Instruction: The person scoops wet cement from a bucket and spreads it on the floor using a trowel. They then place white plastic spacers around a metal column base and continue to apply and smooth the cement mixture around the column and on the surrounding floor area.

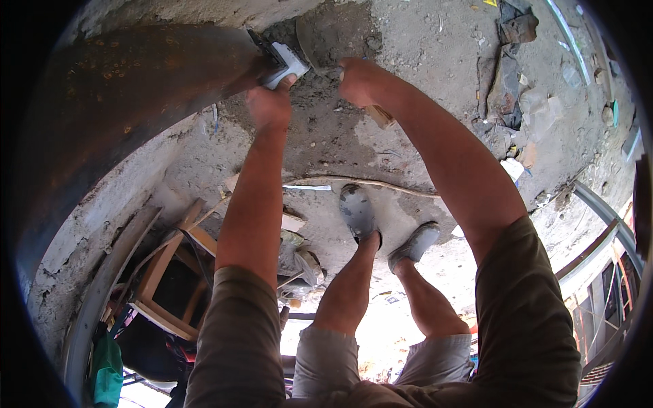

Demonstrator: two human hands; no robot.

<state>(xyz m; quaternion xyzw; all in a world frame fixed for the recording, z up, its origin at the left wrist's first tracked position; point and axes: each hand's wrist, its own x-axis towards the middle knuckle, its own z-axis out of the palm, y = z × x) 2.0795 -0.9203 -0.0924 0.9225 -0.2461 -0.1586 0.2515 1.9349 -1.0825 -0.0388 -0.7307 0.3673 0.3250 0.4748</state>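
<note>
My left hand [267, 105] is closed on a white-and-dark angular piece [287, 64] at the right end of a large curved, rusty dark metal sheet [143, 75]; whether it is a tool or a fitting I cannot tell. To the right, my right hand [360, 81] is closed, fingers curled round something grey and thin that I cannot make out. A pale brown piece [381, 117] shows just below that hand. Between and above the hands lies a darker, rough patch of ground [326, 37].
My grey shoes [357, 211] stand by a thin cord [381, 183]. A wooden frame [156, 292] and bars lie lower left. Torn dark scraps [503, 81] and litter lie upper right. Curved metal rails [612, 217] are at the right.
</note>
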